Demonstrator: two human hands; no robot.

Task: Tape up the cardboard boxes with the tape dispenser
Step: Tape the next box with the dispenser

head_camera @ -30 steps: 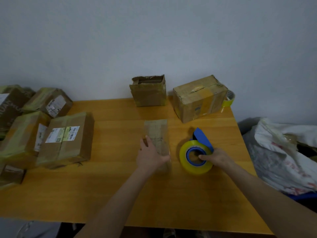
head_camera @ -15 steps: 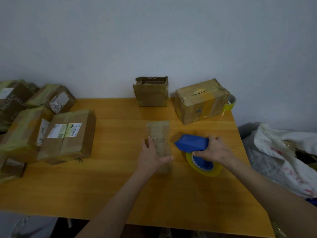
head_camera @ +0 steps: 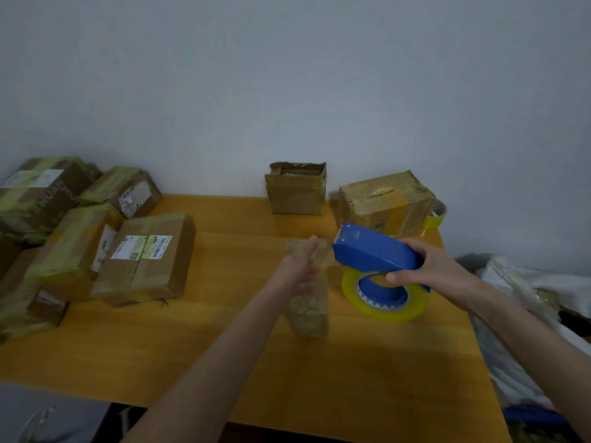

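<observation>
plain wall behind a wooden table

a pale grey-blue wall (head_camera: pixel 287 75) fills the upper half of the view, bare and dimly, evenly lit. against it stands an orange-brown wooden table (head_camera: pixel 224 362) with a faint sheen near its back edge. a crumpled heap of white plastic sacks (head_camera: pixel 527 292) lies beside its right edge. below the table's front edge, lower left, a blurred grey surface (head_camera: pixel 48 410) shows.

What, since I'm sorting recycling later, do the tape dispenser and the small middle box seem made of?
Tape dispenser: likely hard plastic; smooth blue shell, soft sheen. Roll: glossy, yellowish translucent film. Small box: apparently brown cardboard under shiny clear tape; blurred.
</observation>
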